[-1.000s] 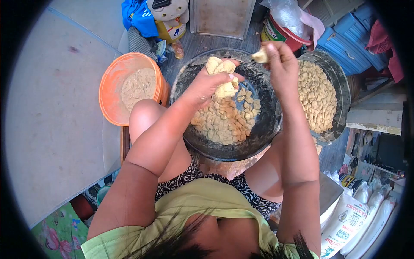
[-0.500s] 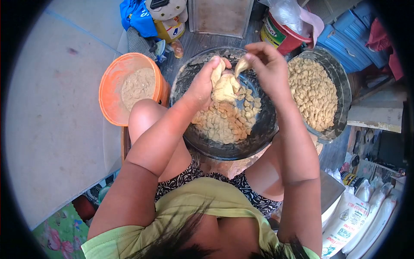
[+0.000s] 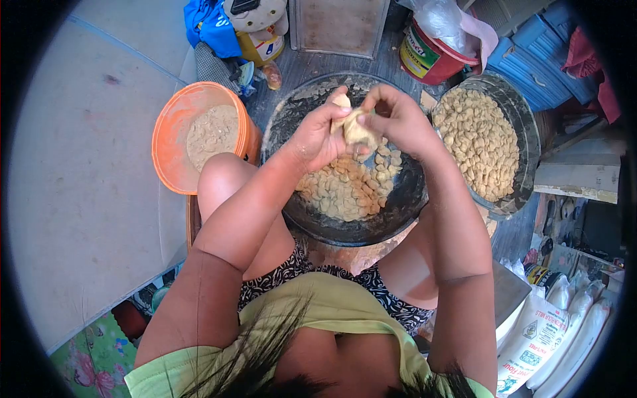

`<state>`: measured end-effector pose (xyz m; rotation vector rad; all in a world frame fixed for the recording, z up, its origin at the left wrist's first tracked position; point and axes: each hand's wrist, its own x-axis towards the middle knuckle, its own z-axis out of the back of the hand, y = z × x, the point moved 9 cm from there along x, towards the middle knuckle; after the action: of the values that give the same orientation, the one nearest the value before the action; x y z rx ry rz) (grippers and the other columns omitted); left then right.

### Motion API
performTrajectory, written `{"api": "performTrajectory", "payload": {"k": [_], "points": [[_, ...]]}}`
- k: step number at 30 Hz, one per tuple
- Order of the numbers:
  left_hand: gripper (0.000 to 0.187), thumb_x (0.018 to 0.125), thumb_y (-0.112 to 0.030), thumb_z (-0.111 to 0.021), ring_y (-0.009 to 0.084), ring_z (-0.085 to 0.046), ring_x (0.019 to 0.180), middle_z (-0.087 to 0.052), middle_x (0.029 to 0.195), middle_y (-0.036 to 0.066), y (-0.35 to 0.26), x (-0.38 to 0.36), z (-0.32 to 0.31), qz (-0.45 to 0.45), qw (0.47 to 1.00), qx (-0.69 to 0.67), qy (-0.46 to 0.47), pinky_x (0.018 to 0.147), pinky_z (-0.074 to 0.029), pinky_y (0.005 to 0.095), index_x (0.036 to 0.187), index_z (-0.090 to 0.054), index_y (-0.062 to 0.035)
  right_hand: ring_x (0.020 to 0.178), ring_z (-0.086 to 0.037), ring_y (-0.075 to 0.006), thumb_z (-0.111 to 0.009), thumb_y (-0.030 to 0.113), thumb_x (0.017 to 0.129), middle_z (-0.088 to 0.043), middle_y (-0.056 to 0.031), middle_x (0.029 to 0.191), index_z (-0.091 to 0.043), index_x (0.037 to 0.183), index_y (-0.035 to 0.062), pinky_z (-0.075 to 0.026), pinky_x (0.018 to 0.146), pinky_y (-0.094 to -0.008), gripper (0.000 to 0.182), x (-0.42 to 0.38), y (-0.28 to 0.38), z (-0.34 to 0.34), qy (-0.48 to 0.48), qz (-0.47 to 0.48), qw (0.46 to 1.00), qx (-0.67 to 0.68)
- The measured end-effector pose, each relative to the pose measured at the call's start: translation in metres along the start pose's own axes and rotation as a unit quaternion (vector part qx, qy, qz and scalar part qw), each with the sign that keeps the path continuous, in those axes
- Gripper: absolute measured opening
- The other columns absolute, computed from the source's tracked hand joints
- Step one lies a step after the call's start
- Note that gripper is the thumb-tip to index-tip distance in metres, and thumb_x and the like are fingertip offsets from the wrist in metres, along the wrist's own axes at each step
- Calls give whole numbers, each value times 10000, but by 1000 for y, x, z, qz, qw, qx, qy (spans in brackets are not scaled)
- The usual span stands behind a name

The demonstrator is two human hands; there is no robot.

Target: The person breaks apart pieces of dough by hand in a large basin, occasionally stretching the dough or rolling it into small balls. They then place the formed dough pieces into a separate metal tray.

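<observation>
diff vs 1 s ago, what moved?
The right hand, which was raised apart with a pinched-off bit, came down and left to meet the left hand; both now grip the dough lump over the dark pan. The second pan shifted slightly with the camera. The orange bucket is unchanged.

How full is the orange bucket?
Partly full. The orange bucket holds a heap of tan powder on its far side, well below the rim, with bare inner wall showing.

dough lump [image 3: 357, 128]: soft, matt | pan [image 3: 405, 205]: dark metal, floury | bucket [image 3: 166, 146]: orange plastic
</observation>
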<state>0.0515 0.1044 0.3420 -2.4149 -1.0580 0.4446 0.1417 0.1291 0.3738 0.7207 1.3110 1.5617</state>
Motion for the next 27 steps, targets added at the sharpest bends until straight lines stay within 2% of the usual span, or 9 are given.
{"api": "performTrajectory", "payload": {"k": [4,7,9,12,15,20,22,25,27], "points": [[625,845,-116,-449,292,-512,1085,-414,1218,157,-8,3,-2,-41,999,34,-9,804,-527,484,1382,-130,-110,826,-578,-157,-685,102,744,-597,-60,854,-564,1027,27,-467,720,-285,317,1,8,9,-51,46,997,22],[561,870,-133,-466,258,-521,1053,-405,1208,143,-13,-1,1,-63,992,73,-76,830,-529,460,1356,-189,-94,1022,-547,-250,-703,152,724,-577,-140,1048,-560,1150,70,-417,869,-315,456,-14,39,-4,-26,140,974,-175],[554,903,-223,-490,282,-528,1016,-415,1205,139,-14,-3,1,-49,977,184,-97,783,-532,444,1364,-212,-94,1001,-552,-220,-679,175,765,-579,-118,1064,-548,1167,60,-437,845,-311,439,-8,26,-1,-43,143,976,-161],[549,913,-343,-497,263,-515,1008,-413,1227,118,-12,0,18,18,965,225,-133,752,-523,417,1346,-289,-77,933,-551,-129,-582,197,873,-575,-45,1058,-537,1158,49,-469,757,-287,324,1,-3,2,-16,-2,997,73],[541,917,-385,-481,239,-500,1019,-429,1222,109,-23,-2,37,-24,935,283,-211,731,-511,396,1334,-329,-74,925,-549,-106,-542,230,904,-576,-6,1025,-523,1160,71,-452,776,-243,302,-3,1,3,-24,-37,979,201],[470,931,-357,-458,225,-516,1049,-429,1235,92,-12,2,5,-19,980,166,-106,808,-518,454,1295,-358,-77,868,-537,-111,-574,201,882,-556,-29,1002,-513,1110,51,-451,707,-252,279,4,-4,0,-2,13,984,177],[428,917,-286,-505,217,-534,1034,-460,1185,90,-5,4,-7,-4,987,155,-45,835,-514,476,1258,-376,-62,818,-520,-97,-613,182,852,-534,-10,917,-510,1086,39,-441,739,-256,293,-3,23,15,-125,158,969,-145],[365,903,-241,-534,208,-564,980,-505,1107,95,-8,5,7,-31,987,126,-98,805,-536,432,1190,-410,-51,802,-516,-125,-663,160,806,-514,-32,909,-510,1087,26,-442,734,-251,347,-5,19,25,-151,98,983,43],[335,901,-230,-536,207,-576,954,-522,1077,98,-12,6,12,-54,988,102,-105,786,-543,407,1155,-421,-45,821,-528,-142,-687,145,776,-519,-67,933,-518,1084,30,-453,693,-253,370,-10,27,15,-97,95,991,0]]}}
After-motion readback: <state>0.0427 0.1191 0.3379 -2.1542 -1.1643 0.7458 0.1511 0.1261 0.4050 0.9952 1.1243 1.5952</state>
